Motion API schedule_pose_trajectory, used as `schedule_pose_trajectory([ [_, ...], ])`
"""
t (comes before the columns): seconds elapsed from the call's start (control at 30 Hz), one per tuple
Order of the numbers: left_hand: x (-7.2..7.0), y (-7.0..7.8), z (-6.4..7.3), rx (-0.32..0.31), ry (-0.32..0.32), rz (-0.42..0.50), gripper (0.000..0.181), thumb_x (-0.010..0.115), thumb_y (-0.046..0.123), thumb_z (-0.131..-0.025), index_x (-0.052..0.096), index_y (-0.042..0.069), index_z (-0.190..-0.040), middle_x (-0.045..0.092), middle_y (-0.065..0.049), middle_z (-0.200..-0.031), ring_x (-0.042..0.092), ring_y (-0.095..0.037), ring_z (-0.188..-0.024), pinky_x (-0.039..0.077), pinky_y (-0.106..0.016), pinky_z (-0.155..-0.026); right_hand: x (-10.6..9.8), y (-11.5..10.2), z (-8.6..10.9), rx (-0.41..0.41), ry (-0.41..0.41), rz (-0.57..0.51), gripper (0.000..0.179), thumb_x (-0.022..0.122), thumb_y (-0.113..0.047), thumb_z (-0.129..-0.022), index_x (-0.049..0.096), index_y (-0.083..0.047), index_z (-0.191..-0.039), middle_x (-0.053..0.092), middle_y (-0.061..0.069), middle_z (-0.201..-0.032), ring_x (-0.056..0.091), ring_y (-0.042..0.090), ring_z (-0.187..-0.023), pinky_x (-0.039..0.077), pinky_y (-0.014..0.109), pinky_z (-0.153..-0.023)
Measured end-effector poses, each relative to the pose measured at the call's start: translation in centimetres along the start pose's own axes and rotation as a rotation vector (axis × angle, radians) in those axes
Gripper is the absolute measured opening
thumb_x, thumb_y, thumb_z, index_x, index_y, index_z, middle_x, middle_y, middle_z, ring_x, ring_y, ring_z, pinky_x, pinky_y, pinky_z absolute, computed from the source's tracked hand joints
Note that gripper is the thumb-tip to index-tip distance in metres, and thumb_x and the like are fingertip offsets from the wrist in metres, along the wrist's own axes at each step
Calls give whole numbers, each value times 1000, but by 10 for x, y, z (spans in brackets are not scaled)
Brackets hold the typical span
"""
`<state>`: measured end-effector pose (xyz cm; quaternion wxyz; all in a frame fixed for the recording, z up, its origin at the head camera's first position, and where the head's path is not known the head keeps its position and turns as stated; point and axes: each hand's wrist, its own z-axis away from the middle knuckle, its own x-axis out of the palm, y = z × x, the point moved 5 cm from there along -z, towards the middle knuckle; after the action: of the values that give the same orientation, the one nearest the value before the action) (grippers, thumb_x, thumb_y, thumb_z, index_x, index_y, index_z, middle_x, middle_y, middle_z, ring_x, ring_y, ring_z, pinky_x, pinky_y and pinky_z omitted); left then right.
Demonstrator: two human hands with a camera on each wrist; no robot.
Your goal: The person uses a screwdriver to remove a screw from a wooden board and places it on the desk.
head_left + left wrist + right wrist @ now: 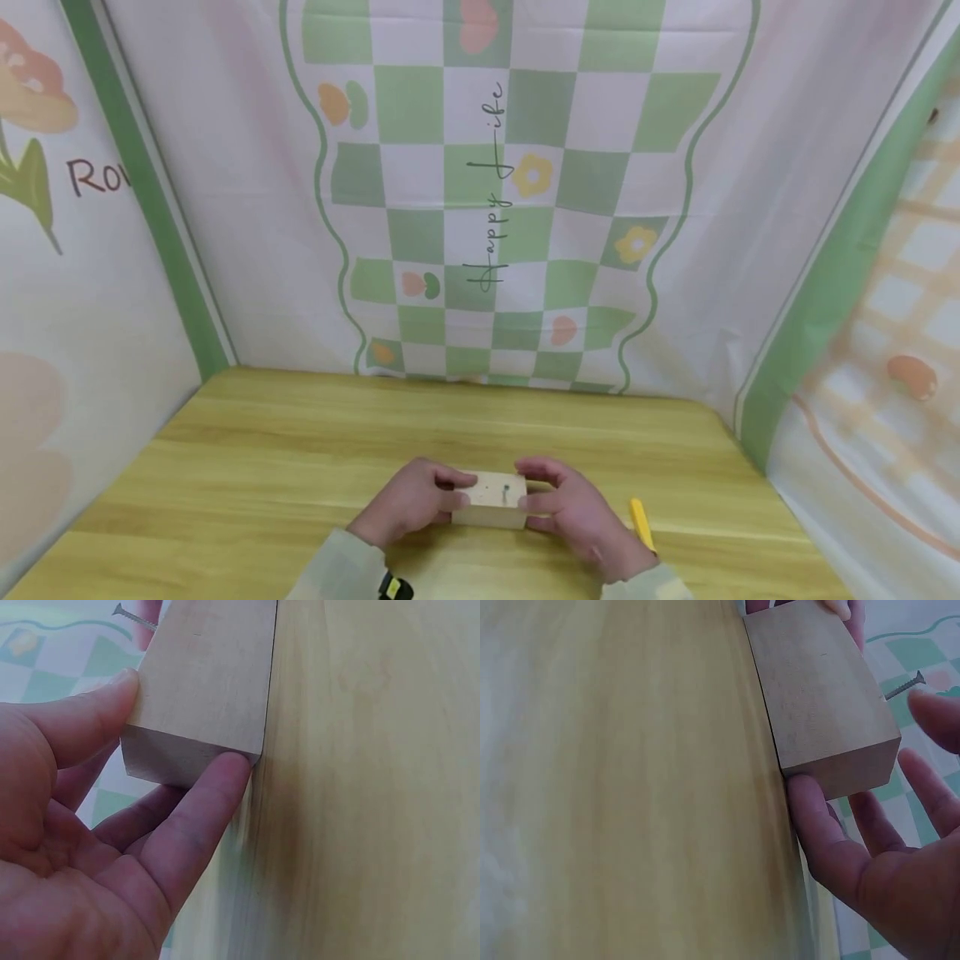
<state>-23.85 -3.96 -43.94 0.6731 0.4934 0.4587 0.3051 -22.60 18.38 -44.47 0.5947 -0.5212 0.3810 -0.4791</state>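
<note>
A pale wooden block (489,517) rests on the table in front of me, between both hands. From its top face sticks a screw (906,685), slightly tilted, its head clear of the wood. My left hand (415,500) holds the block's left end; in the left wrist view its thumb touches an upper edge and a finger presses the end face. At the opposite end is my right hand (566,508), fingers spread about the block. One of its fingertips touches the end face in the right wrist view, while the thumb stands off the wood near the screw.
A yellow tool or handle (641,525) lies to the right of my right hand, partly hidden by the forearm; its kind cannot be made out. The wood-grain table (300,425) ends at a printed cloth backdrop (480,208), with cloth walls on both sides.
</note>
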Motion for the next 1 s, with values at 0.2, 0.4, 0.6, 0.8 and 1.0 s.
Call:
schedule_pose_trajectory([
  [0.2, 0, -1, 0, -5, -9, 16, 26, 77, 10, -87, 77, 13, -113, 66, -8, -122, 62, -19, -95, 57, -34, -73, 1, 1, 0, 7, 14, 136, 56, 76, 6, -76, 61, -2, -130, 49, 17, -140, 60, 30, -108, 56, 42, -81],
  [0.4, 0, 0, 1, 11, 0, -30, 26, 78, 13, -87, 77, 16, -113, 68, -6, -119, 61, -18, -86, 55, -31, -66, 1, 3, 1, 30, 35, 144, 52, 75, 6, -79, 62, -2, -129, 51, 17, -138, 61, 29, -106, 56, 42, -81],
  [0.6, 1, 14, 7, 113, 23, -273, 30, 74, 19, -91, 74, 16, -120, 70, -6, -113, 64, -28, -87, 55, -46, -75, 2, 1, 1, 38, 42, 148, 51, 75, 5, -80, 62, -2, -129, 52, 17, -136, 61, 29, -105, 57, 42, -80],
  [0.8, 2, 42, 10, 365, 132, -412, 41, 74, 18, -92, 66, 13, -131, 54, -10, -138, 53, -31, -123, 47, -49, -98, 2, 0, 1, 21, 29, 134, 52, 76, 5, -79, 62, 0, -128, 55, 16, -132, 63, 28, -102, 57, 41, -79],
  [1.0, 18, 48, 9, 543, 53, -153, 41, 75, 0, -88, 68, 11, -127, 61, 0, -123, 59, -25, -112, 52, -32, -91, 2, 1, 0, 17, 23, 130, 50, 76, 5, -79, 62, 1, -128, 55, 17, -132, 62, 28, -104, 57, 42, -79],
])
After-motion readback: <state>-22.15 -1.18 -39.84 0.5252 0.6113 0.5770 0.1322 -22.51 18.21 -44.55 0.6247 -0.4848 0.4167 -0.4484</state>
